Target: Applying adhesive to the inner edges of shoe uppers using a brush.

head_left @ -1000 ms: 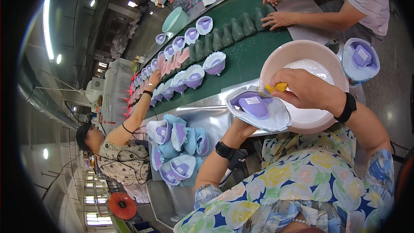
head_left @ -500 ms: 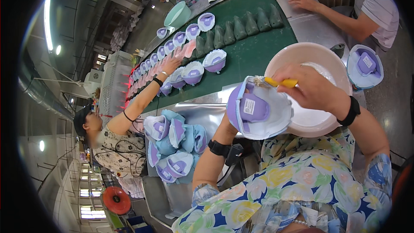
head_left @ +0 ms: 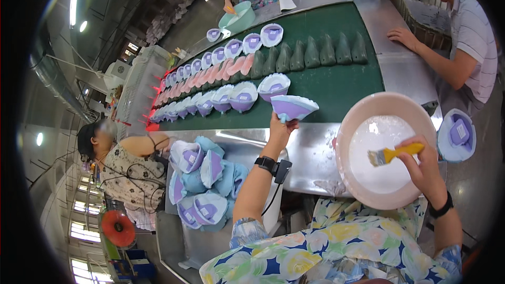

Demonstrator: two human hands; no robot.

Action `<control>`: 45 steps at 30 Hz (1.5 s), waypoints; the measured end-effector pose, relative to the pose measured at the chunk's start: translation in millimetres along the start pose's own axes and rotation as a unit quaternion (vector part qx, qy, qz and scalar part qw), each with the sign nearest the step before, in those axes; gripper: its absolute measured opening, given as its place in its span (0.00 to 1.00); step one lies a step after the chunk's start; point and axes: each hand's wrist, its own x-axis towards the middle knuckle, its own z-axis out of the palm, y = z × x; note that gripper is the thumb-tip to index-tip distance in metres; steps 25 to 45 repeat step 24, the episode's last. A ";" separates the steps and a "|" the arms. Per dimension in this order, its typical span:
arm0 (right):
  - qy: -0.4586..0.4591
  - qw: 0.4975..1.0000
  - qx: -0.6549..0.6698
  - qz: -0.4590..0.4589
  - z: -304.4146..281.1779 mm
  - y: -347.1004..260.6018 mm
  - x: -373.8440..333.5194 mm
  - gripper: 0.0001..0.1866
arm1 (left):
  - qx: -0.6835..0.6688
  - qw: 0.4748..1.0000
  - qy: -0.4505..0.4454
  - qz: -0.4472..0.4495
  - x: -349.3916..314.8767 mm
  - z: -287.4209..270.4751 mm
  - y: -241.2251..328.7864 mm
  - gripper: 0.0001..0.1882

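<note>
My left hand (head_left: 282,132) grips a purple and pale blue shoe upper (head_left: 295,108) at the near edge of the green conveyor belt (head_left: 336,94). My right hand (head_left: 424,172) is closed on a yellow-handled paintbrush (head_left: 390,154), its pale bristles hanging over the white liquid (head_left: 374,135) in a pink basin (head_left: 347,186). Just beyond the held upper, another shoe upper (head_left: 273,85) ends a row of similar ones on the belt. Dark green shoe lasts (head_left: 312,52) and pink foot-shaped pieces (head_left: 210,76) line the belt's middle.
Left of me, several shoe uppers (head_left: 208,208) are piled on a metal surface. Another upper (head_left: 456,134) sits right of the basin. One co-worker (head_left: 131,171) stands at left, another (head_left: 463,37) at far right. A green basin (head_left: 239,18) is across the belt.
My left hand has carried the shoe upper away from me to the belt edge. My right hand has moved the paintbrush off the upper and over the basin.
</note>
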 end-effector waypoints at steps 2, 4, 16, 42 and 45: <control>0.013 0.998 0.032 0.056 -2.5 10.4 -10.2 0.09 | -0.025 1.000 -0.010 -0.011 33.4 4.3 -12.8 0.20; 0.015 0.994 0.048 0.102 -5.3 15.6 -14.3 0.09 | 0.007 0.999 -0.017 0.035 66.3 19.7 -17.0 0.24; -0.033 0.987 0.067 0.145 -7.0 34.6 -22.8 0.08 | 0.674 0.649 0.246 0.253 -86.2 -181.2 66.8 0.21; -0.164 0.984 -0.026 0.064 33.3 1.4 15.5 0.11 | 0.782 0.596 -0.040 0.180 -52.5 -220.8 -25.9 0.24; -0.164 0.984 -0.026 0.064 33.3 1.4 15.5 0.11 | 0.782 0.596 -0.040 0.180 -52.5 -220.8 -25.9 0.24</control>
